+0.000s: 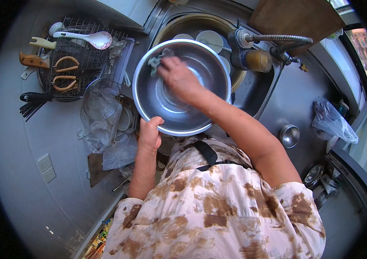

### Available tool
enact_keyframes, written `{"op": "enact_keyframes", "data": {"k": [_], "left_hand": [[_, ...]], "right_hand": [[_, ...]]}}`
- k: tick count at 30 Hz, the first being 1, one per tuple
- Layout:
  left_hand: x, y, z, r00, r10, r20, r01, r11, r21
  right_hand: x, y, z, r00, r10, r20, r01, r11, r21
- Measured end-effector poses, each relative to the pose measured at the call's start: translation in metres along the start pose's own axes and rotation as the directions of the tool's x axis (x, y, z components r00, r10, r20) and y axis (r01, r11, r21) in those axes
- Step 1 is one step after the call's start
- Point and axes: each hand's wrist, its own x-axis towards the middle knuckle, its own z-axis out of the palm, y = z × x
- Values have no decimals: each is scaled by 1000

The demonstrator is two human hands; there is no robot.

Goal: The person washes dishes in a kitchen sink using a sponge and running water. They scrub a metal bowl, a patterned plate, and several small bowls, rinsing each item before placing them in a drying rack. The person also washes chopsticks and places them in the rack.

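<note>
A wide stainless steel basin (199, 113) is tilted up before me, above the near side of the sink. My left hand (151, 132) grips its rim at the lower left, thumb over the edge. Inside the basin, my right hand (178, 77), blurred, presses a greenish-grey cloth (157, 61) against the upper left wall. Behind the basin, a large yellowish tub (167, 27) stands in the metal sink (251, 97). White bowls (210, 40) lie in the tub, one with a utensil in it; the basin hides part of them.
A faucet with a flexible hose (280, 39) and a caddy holding a jar (258, 60) stand at the sink's right. A small metal bowl (289, 136) and a plastic bag (332, 121) sit on the right counter. Left, a wire rack (83, 42) holds scissors (65, 73), a spoon (97, 39) and a strainer (101, 100).
</note>
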Motion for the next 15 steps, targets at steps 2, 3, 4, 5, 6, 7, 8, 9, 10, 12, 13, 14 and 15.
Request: {"op": "enact_keyframes", "data": {"k": [2,3,4,5,6,7,8,9,10,12,13,14,15], "left_hand": [[2,-5,-4,994,71,-83,-70,997,18],[3,-8,-7,987,107,-123,-104,994,30],[9,-14,-13,974,179,-140,-170,983,73],[12,-18,-18,971,190,-145,-180,980,78],[15,-22,-22,968,201,-150,-190,978,84],[17,-25,-22,966,209,-150,-197,976,91],[18,-30,-22,964,220,-146,-206,973,103],[18,-34,-21,962,231,-143,-215,970,116],[16,-37,-20,960,242,-138,-225,965,133],[13,-40,-15,974,188,-126,-178,980,86],[12,-40,-12,980,162,-120,-155,986,65],[4,-33,-1,981,132,-143,-130,991,22],[1,-31,2,984,136,-112,-130,990,57]], "right_hand": [[-3,9,-9,986,158,53,-138,951,-278],[-9,15,-8,977,211,32,-184,911,-369],[-19,17,-8,961,255,106,-199,906,-374],[-37,12,-7,937,298,181,-213,900,-380],[-54,7,-5,905,340,254,-227,894,-387],[-70,3,1,863,355,360,-240,914,-327],[-84,-6,-5,830,276,485,-173,954,-246],[-84,-14,-3,723,263,639,-271,959,-88],[-84,-20,-1,648,156,745,-323,943,84],[-84,-32,2,821,28,570,-333,835,438],[-74,-40,0,859,15,513,-342,762,550],[-66,-42,4,932,12,363,-249,750,613],[-58,-41,8,979,11,204,-145,739,657]]}}
